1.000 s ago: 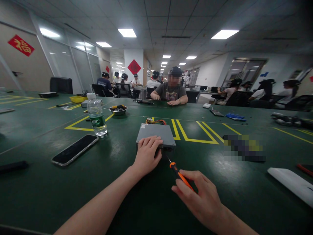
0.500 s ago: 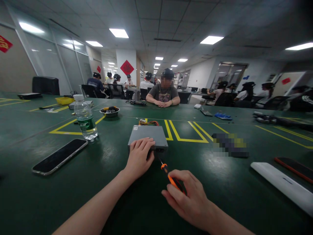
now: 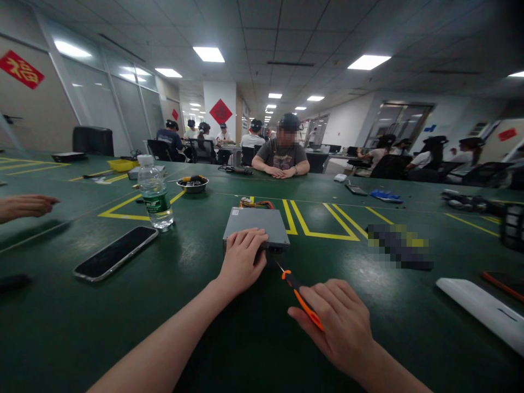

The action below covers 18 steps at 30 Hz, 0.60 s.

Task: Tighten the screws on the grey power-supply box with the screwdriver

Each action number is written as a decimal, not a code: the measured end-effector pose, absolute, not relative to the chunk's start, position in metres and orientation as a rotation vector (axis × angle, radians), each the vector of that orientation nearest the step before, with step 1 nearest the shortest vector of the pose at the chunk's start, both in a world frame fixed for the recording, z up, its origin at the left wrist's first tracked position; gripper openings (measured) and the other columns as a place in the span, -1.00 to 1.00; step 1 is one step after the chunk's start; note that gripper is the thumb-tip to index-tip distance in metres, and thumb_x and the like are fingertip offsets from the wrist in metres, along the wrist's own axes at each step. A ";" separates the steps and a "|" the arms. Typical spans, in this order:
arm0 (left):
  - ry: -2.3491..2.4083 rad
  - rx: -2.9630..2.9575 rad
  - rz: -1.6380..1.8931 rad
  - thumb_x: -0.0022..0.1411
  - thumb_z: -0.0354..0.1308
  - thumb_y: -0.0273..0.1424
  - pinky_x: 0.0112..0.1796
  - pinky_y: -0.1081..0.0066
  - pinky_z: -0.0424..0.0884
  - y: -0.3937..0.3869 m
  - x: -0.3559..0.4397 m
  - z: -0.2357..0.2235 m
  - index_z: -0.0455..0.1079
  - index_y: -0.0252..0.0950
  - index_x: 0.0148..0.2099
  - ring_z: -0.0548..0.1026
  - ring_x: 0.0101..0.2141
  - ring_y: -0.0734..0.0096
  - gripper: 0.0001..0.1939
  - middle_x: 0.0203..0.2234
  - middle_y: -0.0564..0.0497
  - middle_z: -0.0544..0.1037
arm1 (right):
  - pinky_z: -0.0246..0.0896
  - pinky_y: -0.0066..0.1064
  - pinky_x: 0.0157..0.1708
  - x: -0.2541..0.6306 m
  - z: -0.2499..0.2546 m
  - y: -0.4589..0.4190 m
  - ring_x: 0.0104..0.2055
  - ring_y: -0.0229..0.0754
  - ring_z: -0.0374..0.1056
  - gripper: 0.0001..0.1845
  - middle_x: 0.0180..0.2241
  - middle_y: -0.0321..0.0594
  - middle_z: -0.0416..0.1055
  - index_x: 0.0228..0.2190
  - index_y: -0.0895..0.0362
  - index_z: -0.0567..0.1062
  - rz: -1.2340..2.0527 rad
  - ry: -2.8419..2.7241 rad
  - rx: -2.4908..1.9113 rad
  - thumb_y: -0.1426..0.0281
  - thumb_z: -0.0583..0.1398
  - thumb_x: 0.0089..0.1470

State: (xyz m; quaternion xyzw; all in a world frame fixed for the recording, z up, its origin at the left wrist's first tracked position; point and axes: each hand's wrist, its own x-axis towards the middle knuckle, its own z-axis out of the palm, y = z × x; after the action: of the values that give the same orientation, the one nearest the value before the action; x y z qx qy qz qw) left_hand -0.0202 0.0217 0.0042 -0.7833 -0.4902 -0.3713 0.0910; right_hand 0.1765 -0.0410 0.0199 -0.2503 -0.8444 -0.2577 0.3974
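Note:
A grey metal computer power supply (image 3: 257,221) lies flat on the green table, its dark socket side facing me and a bundle of coloured wires (image 3: 262,204) at its far side. My left hand (image 3: 242,256) grips its near left part, fingers over the top and thumb down at the front. In my right hand (image 3: 339,322) is an orange and black screwdriver (image 3: 302,297), held by the handle between thumb and fingers. Its thin shaft points up and left, the tip just short of the power supply's front right edge and apart from it.
Left of the power supply are a water bottle (image 3: 156,204) and a phone (image 3: 117,254). Another person's hand (image 3: 28,207) reaches in at the left edge. Behind stands a metal bowl (image 3: 192,187) with tools. A white slab-like device (image 3: 483,311) lies right. A person sits opposite.
My right hand and the screwdriver have shifted slightly, with the fingers now closed further round the handle. Another person's hand has come in at the left. The whole view has turned a little left.

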 end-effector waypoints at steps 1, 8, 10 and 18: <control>-1.457 -2.328 -1.101 0.16 0.01 -0.44 -0.01 0.18 0.11 0.022 -0.020 0.004 0.28 -0.16 -0.05 0.27 0.03 0.26 -0.72 -0.02 0.04 0.41 | 0.15 -0.38 -0.42 0.177 0.021 -0.041 -0.50 -0.28 0.25 -0.83 -0.53 -0.25 0.37 -0.27 0.21 0.32 -0.650 -2.119 -0.648 0.44 0.16 0.04; -1.472 -2.315 -1.095 0.14 0.03 -0.45 0.01 0.18 0.11 0.022 -0.020 0.003 0.28 -0.16 -0.06 0.27 0.02 0.27 -0.71 -0.02 0.04 0.42 | 0.14 -0.34 -0.39 0.172 0.013 -0.042 -0.46 -0.24 0.18 -0.87 -0.53 -0.28 0.30 -0.40 0.12 0.24 -0.615 -2.102 -0.705 0.52 0.13 -0.02; -1.472 -2.314 -1.097 0.14 0.03 -0.45 0.01 0.18 0.11 0.022 -0.020 0.003 0.28 -0.16 -0.06 0.27 0.03 0.27 -0.71 -0.02 0.04 0.42 | 0.15 -0.32 -0.38 0.170 0.012 -0.043 -0.44 -0.23 0.18 -0.81 -0.50 -0.25 0.31 -0.35 0.13 0.23 -0.640 -2.105 -0.642 0.54 0.14 -0.04; -1.489 -2.326 -1.089 0.16 0.01 -0.45 0.01 0.18 0.10 0.021 -0.020 0.005 0.27 -0.16 -0.06 0.26 0.04 0.26 -0.72 -0.01 0.04 0.41 | 0.15 -0.34 -0.40 0.170 0.016 -0.044 -0.50 -0.27 0.20 -0.84 -0.54 -0.28 0.32 -0.34 0.17 0.25 -0.650 -2.113 -0.635 0.53 0.15 0.00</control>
State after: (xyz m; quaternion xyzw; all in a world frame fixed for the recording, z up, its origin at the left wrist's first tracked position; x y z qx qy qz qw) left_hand -0.0195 0.0206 0.0045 -0.7806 -0.4996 -0.3656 0.0862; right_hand 0.1701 -0.0437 0.0162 -0.2518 -0.8387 -0.2578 0.4084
